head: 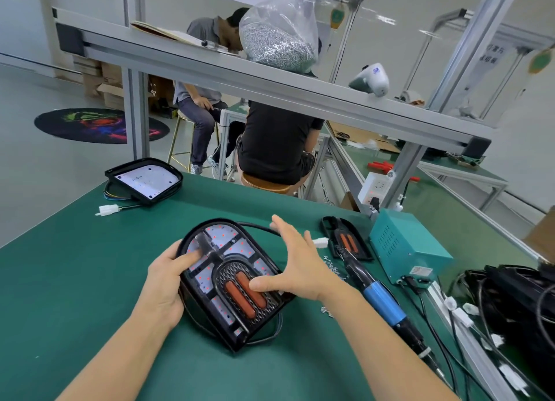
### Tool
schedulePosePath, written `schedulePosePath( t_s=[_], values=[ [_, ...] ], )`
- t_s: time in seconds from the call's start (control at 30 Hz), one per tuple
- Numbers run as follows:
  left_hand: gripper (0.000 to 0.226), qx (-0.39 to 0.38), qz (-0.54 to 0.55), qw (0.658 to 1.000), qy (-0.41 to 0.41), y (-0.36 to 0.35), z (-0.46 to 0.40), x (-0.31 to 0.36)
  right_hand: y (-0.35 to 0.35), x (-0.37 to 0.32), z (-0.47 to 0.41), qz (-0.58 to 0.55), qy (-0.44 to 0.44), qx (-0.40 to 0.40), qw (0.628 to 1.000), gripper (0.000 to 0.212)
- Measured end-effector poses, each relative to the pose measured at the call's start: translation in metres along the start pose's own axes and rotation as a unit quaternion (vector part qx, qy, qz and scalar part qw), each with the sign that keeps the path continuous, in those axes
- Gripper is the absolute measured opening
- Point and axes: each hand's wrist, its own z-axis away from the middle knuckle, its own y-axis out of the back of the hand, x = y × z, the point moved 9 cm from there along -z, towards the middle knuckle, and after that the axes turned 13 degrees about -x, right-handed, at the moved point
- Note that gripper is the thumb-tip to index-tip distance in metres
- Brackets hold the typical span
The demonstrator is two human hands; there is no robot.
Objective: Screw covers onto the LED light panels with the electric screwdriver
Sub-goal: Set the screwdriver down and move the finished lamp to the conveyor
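We see the panel [231, 283] lying on the green mat [90, 280] at centre, cover [246, 292] seated on it, two orange strips showing through the cover's mesh. Red dots show across the white board under the clear parts.

Left hand [166, 283] grasps the panel's left edge, thumb lying on the cover's top face, fingers wrapped under the rim. Right hand [297, 265] is released, fingers straight and spread, over the panel's right side; whether it touches the cover we cannot tell.

The screwdriver [381, 298] lies on the mat right of the panel, blue body, tip resting on a second cover [345, 239]. Loose screws [333, 268] are scattered between panel and screwdriver. The teal power box [405, 247] stands just beside; its label is too small to read.

A bare panel [144, 179] sits at the mat's far left corner, white plug [106, 210] beside it. A bag of screws [279, 37] stands on the upper shelf. A sign at far right carries characters, blurred, unreadable
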Motion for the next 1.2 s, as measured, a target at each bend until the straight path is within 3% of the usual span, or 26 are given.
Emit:
schedulePosePath(
  t_s=[0.1,0.27,0.33,0.43,0.57,0.73,0.97,1.03,1.2],
  values=[
    [0.026,-0.013,0.000,1.000,-0.018,-0.004,-0.001,0.007,-0.001,-0.010,0.001,-0.016,0.017,-0.021,1.000,0.111],
    [0.036,-0.044,-0.013,0.997,-0.056,-0.013,-0.001,0.022,0.020,-0.043,0.009,0.131,0.118,0.110,0.978,0.129],
    [0.034,-0.071,-0.018,0.995,-0.069,-0.023,-0.003,0.029,0.020,-0.045,0.006,0.069,0.106,0.074,0.989,0.128],
    [0.030,-0.089,-0.010,0.992,-0.089,-0.034,-0.008,0.040,0.016,-0.035,0.007,-0.067,0.072,0.023,0.995,0.103],
    [0.034,-0.087,0.012,0.991,-0.102,-0.044,-0.016,0.053,0.005,-0.026,0.020,-0.180,0.092,0.033,0.979,0.060],
    [0.025,-0.136,0.001,0.986,-0.097,-0.084,-0.022,0.060,0.010,-0.023,0.045,-0.264,0.140,0.124,0.946,0.053],
    [0.030,-0.215,-0.044,0.973,-0.077,-0.167,-0.027,0.050,0.040,0.006,0.091,-0.333,0.151,0.263,0.893,0.050],
    [0.041,-0.253,-0.080,0.962,-0.056,-0.191,-0.019,0.033,0.052,0.023,0.108,-0.361,0.133,0.311,0.869,0.049],
    [0.043,-0.350,-0.150,0.925,0.009,-0.247,0.015,-0.031,0.089,0.064,0.158,-0.424,0.101,0.431,0.790,0.047]
  ],
)
